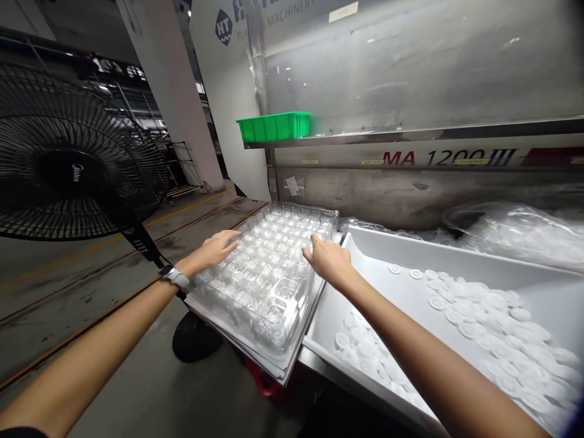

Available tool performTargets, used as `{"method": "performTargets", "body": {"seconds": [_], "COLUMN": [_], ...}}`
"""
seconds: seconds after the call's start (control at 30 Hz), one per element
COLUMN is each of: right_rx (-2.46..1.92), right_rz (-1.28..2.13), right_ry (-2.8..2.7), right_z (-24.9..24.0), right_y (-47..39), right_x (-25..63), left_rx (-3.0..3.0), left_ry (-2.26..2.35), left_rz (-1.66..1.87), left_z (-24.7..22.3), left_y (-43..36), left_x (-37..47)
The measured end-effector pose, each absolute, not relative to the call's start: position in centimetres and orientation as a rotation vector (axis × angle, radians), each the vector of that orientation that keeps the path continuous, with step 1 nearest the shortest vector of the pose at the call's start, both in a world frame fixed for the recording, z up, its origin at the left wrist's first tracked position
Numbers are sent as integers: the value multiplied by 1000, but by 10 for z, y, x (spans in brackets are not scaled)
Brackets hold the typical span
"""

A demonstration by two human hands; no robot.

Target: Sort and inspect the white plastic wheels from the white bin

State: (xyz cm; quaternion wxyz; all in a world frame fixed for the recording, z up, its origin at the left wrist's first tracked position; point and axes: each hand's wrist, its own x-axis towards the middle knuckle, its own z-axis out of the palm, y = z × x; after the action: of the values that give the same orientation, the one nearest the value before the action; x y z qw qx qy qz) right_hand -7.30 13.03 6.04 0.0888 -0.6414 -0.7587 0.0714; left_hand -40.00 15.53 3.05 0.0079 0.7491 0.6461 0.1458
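A clear plastic tray [255, 267] with rows of round pockets lies on a stack of flat sheets [269, 365] in the middle of the view. My left hand [216, 248] rests at the tray's left edge, fingers apart and nothing held. My right hand [327, 258] is at the tray's right side, its fingers partly spread and empty. To the right, a large white bin [383, 243] holds many white round plastic discs [493, 322], some of them under my right forearm.
A black fan [68, 170] stands at the left, its round base on the floor. A green bin [274, 126] sits on a metal ledge behind the tray. Clear plastic bags [524, 234] lie behind the white bin. Something red [267, 383] shows under the sheets.
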Motion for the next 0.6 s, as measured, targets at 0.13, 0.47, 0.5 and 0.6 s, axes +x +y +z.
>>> {"method": "performTargets", "body": {"seconds": [0.13, 0.47, 0.5, 0.6], "right_rx": [-1975, -2015, -2013, -1984], "right_rz": [262, 321, 326, 344], "right_ry": [-2218, -2218, -2217, -2206], "right_z": [53, 29, 28, 29], "right_y": [154, 155, 155, 156], "right_x": [-77, -75, -75, -73], "left_rx": [2424, 2356, 2347, 2340], "left_ry": [1961, 1972, 1975, 1977], "left_rz": [415, 256, 256, 284], "left_z": [18, 5, 5, 7], "left_y": [168, 172, 172, 171], "left_x": [-366, -367, -367, -364]}}
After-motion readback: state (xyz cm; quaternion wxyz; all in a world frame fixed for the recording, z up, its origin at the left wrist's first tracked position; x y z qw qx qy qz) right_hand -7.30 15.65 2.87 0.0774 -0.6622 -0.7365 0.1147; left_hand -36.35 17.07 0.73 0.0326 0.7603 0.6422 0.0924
